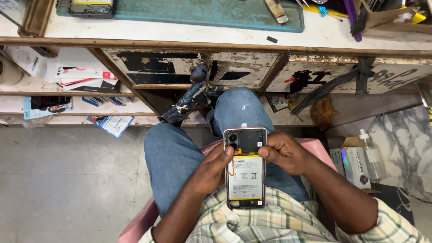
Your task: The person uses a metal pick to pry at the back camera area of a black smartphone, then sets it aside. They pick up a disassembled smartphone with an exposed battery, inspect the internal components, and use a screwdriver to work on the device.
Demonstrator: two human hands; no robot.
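- The opened phone [245,167], its back cover off and its white battery [245,176] showing, rests lengthways over the person's lap, its lower end against the plaid shirt [270,220] and its top end out over the jeans [180,153]. It lies well below the work surface [180,28], so it has no firm support under it.
- The left hand [208,173] holds the phone's left edge, fingers curled beneath it and thumb pressed on top near the orange flex cable [234,163]. A hard push here could, I judge, crease or tear that thin cable.
- The right hand [284,154] closes its fingers on the right edge, thumb tip on the upper part of the battery. Too much pressure or prying there could dent or bend the battery, which is a real hazard.
- If either grip loosens, the phone could tip off the knees and fall to the tiled floor [67,189], likely cracking the screen beneath.
- The exposed camera lenses [232,140] sit just beside the left thumb, and a slip could smudge or scratch them.
- Whether any screws lie loose inside is too small to tell.
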